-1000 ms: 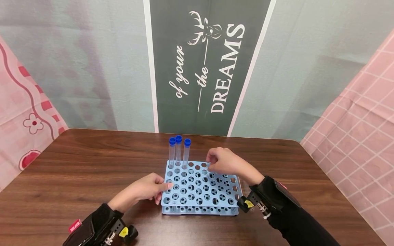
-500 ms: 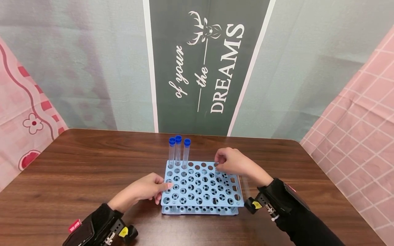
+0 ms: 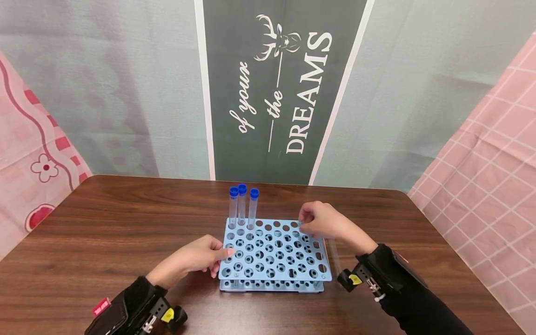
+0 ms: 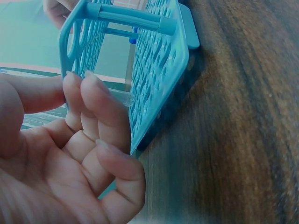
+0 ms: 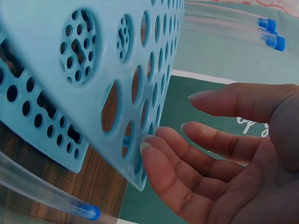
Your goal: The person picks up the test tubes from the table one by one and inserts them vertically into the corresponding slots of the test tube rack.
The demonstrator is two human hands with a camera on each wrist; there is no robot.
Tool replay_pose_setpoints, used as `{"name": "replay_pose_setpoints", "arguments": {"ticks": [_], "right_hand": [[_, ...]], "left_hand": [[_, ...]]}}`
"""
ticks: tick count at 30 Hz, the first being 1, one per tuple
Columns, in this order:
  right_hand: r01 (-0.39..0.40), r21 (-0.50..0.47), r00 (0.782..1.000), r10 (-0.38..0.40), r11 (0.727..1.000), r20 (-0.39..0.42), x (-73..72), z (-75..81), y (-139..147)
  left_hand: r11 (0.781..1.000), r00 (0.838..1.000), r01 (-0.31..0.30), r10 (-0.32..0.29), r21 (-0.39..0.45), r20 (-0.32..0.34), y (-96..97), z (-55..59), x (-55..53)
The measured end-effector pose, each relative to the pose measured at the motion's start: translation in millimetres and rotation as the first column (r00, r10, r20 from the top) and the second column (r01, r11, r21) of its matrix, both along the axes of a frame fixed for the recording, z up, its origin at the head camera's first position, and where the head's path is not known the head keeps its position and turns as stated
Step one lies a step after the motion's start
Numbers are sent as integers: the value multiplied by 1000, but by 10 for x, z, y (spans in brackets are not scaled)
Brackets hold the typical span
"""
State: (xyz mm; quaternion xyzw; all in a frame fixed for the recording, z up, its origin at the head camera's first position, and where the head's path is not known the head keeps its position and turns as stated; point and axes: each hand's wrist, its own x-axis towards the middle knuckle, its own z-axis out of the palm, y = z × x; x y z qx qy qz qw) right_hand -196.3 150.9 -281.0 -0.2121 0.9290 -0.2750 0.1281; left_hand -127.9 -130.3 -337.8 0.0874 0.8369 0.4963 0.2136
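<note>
A light blue test tube rack [image 3: 270, 251] stands on the table, with rows of round holes in its top plate. Three clear test tubes with blue caps [image 3: 253, 211] stand upright in its back left corner. My left hand [image 3: 205, 255] grips the rack's left edge, thumb on top and fingers curled below, also seen in the left wrist view. At the back right corner is my right hand [image 3: 322, 221], holding nothing. The right wrist view shows its thumb apart from the loosely bent fingers [image 5: 161, 168], whose tips are right at the rack's top plate.
Along the rack's right side lies a clear tube [image 3: 333, 253] on the dark wooden table [image 3: 125, 223]; its blue end [image 5: 91, 212] shows in the right wrist view. A printed curtain [image 3: 268, 93] hangs behind the table, with pink cloth [image 3: 481, 167] at the right.
My right hand has moved to the right along the rack's back row, to the back right corner. My left hand and the three capped tubes have stayed in place.
</note>
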Motion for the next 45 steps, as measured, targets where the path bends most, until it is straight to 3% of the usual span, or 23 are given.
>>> {"name": "replay_pose_setpoints", "arguments": {"ticks": [22,32,45], "right_hand": [[15,-14,1000,-15,1000,-10,-18,-21,224],[58,-38,998,-57,998,28,-31,-53,336],[94,-5,994,-94,996,51,-74,-172,484]], "left_hand": [[1000,1000,-3,3,-12,-2,4,0,-3],[1000,1000,2,-2,-5,4,-3,4,-2],[1000,1000,-6,6,-10,-2,8,5,-1]]}}
